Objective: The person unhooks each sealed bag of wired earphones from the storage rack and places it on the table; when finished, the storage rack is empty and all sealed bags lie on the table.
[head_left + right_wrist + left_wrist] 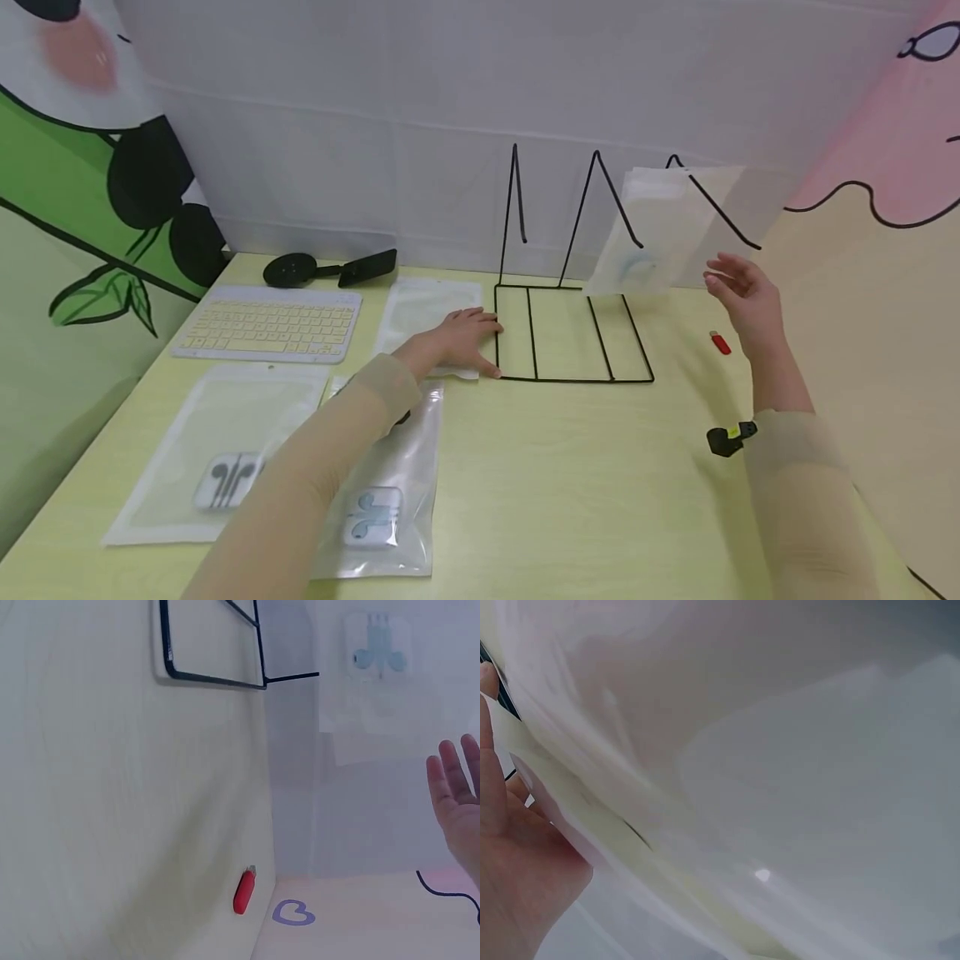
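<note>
A black wire rack [536, 380] with three upright hook arms stands at the back of the table. My left hand [463, 342] rests at its left side, fingers spread, touching the base wire. White translucent zip bags [652, 217] hang on the rack's right hook; the right wrist view shows boxed earphones [379, 649] inside. Just right of these bags, my right hand [750, 300] is raised in the air, fingers loosely bent and holding nothing. In the left wrist view, shiny plastic [780, 787] fills most of the picture beside the left hand [525, 877].
Left of the rack lie a flat white bag [420, 304], a white keyboard [270, 325] and a black item with a round base [290, 270]. Nearer are two bags with boxed earphones [228, 481] [372, 517]. A red USB stick [720, 342] lies at right.
</note>
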{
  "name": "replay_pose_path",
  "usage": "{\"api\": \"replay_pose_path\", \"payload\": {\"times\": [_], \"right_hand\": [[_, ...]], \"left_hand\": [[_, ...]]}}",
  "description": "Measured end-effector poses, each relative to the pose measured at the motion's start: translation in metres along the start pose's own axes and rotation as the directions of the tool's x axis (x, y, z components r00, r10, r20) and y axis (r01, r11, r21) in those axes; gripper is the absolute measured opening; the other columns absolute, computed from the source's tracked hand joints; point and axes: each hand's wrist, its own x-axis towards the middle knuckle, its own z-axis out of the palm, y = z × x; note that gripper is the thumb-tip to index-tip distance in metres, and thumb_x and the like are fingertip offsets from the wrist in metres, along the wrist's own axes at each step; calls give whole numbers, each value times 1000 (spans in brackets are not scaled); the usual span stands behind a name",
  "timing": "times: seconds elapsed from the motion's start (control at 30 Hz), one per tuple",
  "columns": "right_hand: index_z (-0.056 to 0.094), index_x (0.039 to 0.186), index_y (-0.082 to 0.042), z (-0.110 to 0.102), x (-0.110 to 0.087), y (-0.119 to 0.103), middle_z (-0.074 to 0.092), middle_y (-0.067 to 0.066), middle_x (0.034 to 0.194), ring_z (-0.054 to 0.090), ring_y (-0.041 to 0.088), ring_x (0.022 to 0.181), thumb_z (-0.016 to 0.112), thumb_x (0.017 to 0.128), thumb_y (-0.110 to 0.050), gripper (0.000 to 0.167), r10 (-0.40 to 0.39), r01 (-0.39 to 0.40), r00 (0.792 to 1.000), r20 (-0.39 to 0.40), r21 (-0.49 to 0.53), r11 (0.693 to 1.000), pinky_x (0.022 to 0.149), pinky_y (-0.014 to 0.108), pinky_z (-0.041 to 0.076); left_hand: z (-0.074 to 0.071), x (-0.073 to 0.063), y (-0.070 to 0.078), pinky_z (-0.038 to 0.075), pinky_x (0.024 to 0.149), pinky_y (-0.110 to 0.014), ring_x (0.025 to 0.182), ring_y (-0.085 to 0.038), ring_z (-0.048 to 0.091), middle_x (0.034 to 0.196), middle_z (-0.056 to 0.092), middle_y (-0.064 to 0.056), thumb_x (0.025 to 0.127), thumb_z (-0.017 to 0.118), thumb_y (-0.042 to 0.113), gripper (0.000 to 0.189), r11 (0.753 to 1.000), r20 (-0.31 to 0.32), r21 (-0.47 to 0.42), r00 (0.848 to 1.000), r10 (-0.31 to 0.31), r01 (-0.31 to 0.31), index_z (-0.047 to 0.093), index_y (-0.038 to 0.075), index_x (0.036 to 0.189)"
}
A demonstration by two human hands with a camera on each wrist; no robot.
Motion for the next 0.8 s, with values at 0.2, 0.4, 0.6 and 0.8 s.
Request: {"api": "replay_pose_path", "payload": {"times": [0.2,0.4,0.6,0.8], "right_hand": [[55,126,-6,9,20,-12,60,-2,112,59,6,98,70,84,-8,45,17,-2,989,-146,99,995,77,8,49],[55,122,0,15,37,-16,58,8,114,56,11,99,69,82,1,43,-14,40,978,-209,123,992,73,12,52],[53,123,0,19,49,-15,56,8,113,55,11,95,68,82,3,44,-20,46,979,-203,126,991,70,12,52],[53,120,-9,20,57,-11,56,2,110,56,8,94,68,82,3,43,1,25,980,-199,129,991,72,11,51]], "left_hand": [[0,0,-1,10,116,-49,145,-27,10,156,23,-3,74,66,66,88,1000,-2,3,1000,-9,9,36,23,145],[1,0,0,9,116,-51,145,-28,10,156,21,-3,74,66,66,89,1000,2,-7,1000,-6,6,35,23,146],[2,0,-1,9,116,-50,145,-27,10,157,21,-2,74,65,67,89,1000,-5,-4,1000,-9,9,35,24,146],[3,1,-3,8,116,-50,145,-27,9,157,19,-1,74,64,69,90,1000,-1,4,1000,-8,8,33,25,147]]}}
